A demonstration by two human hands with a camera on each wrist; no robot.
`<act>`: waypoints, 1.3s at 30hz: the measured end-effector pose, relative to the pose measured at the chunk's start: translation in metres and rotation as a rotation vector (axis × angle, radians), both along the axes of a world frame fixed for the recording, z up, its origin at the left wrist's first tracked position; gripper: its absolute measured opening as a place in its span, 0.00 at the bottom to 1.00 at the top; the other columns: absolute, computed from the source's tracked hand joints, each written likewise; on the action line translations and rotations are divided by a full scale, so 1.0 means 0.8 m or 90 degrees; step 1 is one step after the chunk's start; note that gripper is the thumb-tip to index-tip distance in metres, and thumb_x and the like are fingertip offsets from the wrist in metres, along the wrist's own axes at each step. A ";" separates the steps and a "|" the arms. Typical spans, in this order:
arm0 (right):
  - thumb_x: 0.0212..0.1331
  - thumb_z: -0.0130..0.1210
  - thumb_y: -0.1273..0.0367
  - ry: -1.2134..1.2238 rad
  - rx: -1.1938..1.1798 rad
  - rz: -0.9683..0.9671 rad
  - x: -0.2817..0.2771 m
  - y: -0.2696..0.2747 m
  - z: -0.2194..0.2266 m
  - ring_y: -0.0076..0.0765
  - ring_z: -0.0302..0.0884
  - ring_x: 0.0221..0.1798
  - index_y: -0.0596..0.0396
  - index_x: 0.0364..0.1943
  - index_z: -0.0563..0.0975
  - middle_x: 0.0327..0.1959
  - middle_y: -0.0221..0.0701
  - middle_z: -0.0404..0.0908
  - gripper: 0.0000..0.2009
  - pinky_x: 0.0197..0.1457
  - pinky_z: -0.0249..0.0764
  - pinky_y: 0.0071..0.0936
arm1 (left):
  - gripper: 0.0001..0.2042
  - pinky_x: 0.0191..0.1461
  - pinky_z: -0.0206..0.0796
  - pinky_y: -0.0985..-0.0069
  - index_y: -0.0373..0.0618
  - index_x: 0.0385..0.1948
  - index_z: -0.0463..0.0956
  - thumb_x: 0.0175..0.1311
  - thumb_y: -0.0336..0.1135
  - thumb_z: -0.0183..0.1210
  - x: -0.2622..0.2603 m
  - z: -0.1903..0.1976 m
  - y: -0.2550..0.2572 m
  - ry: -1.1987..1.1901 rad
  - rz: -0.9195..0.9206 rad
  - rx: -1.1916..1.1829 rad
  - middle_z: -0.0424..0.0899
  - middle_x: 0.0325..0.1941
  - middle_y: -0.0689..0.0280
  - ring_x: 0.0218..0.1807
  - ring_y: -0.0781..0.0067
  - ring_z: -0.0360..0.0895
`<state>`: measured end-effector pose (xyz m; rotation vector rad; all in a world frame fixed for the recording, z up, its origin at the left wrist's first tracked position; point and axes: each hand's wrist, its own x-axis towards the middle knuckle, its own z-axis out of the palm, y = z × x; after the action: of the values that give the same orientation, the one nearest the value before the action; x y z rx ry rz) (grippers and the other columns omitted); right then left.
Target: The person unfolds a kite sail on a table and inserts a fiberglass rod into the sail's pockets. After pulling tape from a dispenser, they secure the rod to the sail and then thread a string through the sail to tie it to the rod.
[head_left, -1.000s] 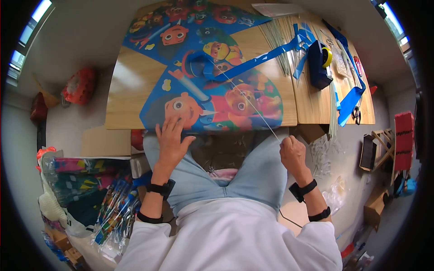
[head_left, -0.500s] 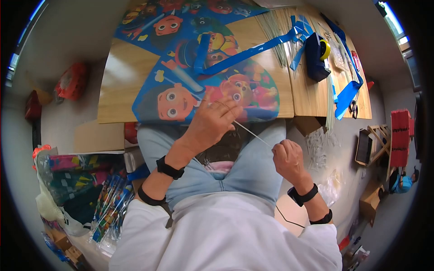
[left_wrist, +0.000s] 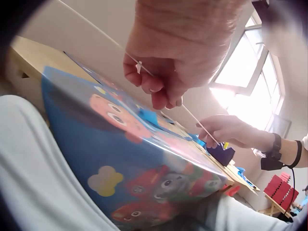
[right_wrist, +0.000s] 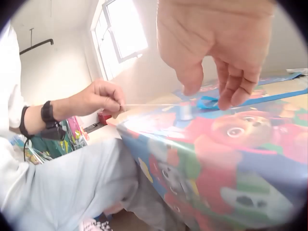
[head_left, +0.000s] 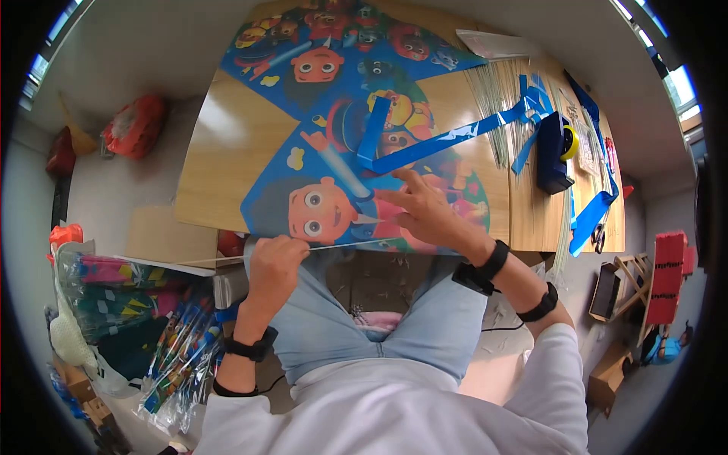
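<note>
The wood table (head_left: 227, 144) holds the picture sheet (head_left: 322, 216). My left hand (head_left: 274, 269) pinches a thin stick (head_left: 341, 245) by the sheet's near edge; my right hand (head_left: 428, 212), thumb and fingers apart, nears the blue strip (head_left: 432, 144). I'm probably lining up; next, keep it straight.

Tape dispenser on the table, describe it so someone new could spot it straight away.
Start at the light wooden table and go to its right-hand part. Just right of the spread of thin pale sticks stands the dark blue tape dispenser. Unlike the flat, brighter blue strips nearby, it is boxy and holds a yellow roll.
</note>
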<state>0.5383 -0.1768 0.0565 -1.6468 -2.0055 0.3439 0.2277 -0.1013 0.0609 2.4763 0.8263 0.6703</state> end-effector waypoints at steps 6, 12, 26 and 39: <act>0.57 0.61 0.63 -0.078 -0.178 0.023 0.064 0.204 -0.023 0.54 0.73 0.58 0.55 0.44 0.81 0.52 0.49 0.77 0.14 0.60 0.73 0.44 | 0.00 0.43 0.62 0.63 0.43 0.30 0.80 0.60 0.27 0.61 -0.037 0.004 0.005 0.022 0.057 -0.028 0.80 0.28 0.63 0.35 0.59 0.77; 0.62 0.58 0.56 0.008 0.169 -0.158 0.225 0.373 0.132 0.48 0.85 0.40 0.58 0.41 0.83 0.38 0.46 0.86 0.18 0.43 0.80 0.39 | 0.02 0.43 0.63 0.63 0.42 0.32 0.81 0.59 0.25 0.62 -0.015 0.004 0.018 -0.011 0.017 -0.042 0.80 0.29 0.62 0.35 0.57 0.77; 0.61 0.63 0.68 0.368 0.182 -0.280 0.055 0.003 0.224 0.23 0.81 0.33 0.64 0.46 0.85 0.31 0.33 0.87 0.14 0.39 0.74 0.22 | 0.10 0.52 0.65 0.63 0.45 0.34 0.81 0.50 0.25 0.67 0.161 -0.053 0.037 0.035 -0.055 0.071 0.79 0.43 0.60 0.50 0.57 0.76; 0.67 0.50 0.74 0.365 0.354 0.093 -0.033 -0.216 0.337 0.30 0.79 0.44 0.69 0.53 0.79 0.45 0.46 0.83 0.15 0.61 0.69 0.30 | 0.15 0.50 0.69 0.68 0.39 0.49 0.79 0.60 0.28 0.68 0.019 0.280 -0.075 -0.676 -0.373 -0.076 0.86 0.43 0.60 0.42 0.69 0.80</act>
<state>0.5115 -0.3494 0.3263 -0.9275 -1.5891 0.2414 0.2427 -0.1611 0.2852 1.6928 -0.2426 1.4064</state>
